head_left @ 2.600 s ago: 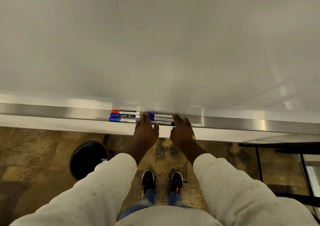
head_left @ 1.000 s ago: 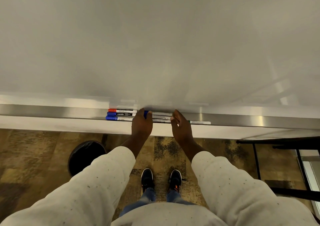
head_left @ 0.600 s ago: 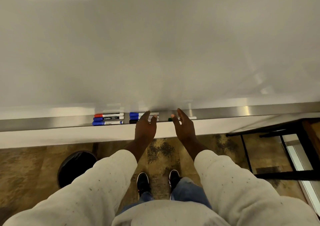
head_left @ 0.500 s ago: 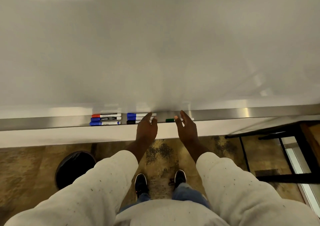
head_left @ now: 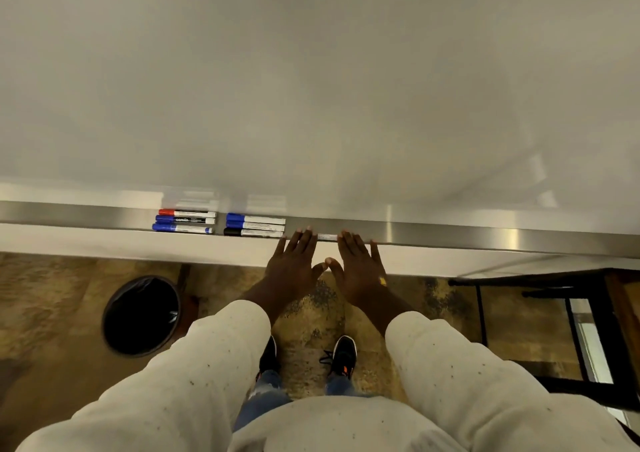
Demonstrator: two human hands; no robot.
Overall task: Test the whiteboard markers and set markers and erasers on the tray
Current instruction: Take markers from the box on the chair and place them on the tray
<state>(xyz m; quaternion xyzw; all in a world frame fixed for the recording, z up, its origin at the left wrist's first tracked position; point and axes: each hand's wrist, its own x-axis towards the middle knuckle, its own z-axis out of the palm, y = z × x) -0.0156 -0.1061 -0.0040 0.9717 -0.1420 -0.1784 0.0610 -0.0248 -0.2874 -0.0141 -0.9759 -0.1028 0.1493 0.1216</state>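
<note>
Markers lie on the metal tray [head_left: 450,235] under the whiteboard [head_left: 311,88] in two groups of three. The left group [head_left: 185,220] has a red cap and two blue. The right group [head_left: 254,224] has two blue caps and one black. Just right of them lies another marker [head_left: 327,237]. Only its white barrel shows, because the fingertips cover both ends and hide its cap colour. The left hand [head_left: 294,264] and right hand [head_left: 358,266] lie flat and spread, gripping nothing. A bin [head_left: 140,314] stands on the floor.

"camlin" on blue-capped marker [head_left: 185,220]
</note>
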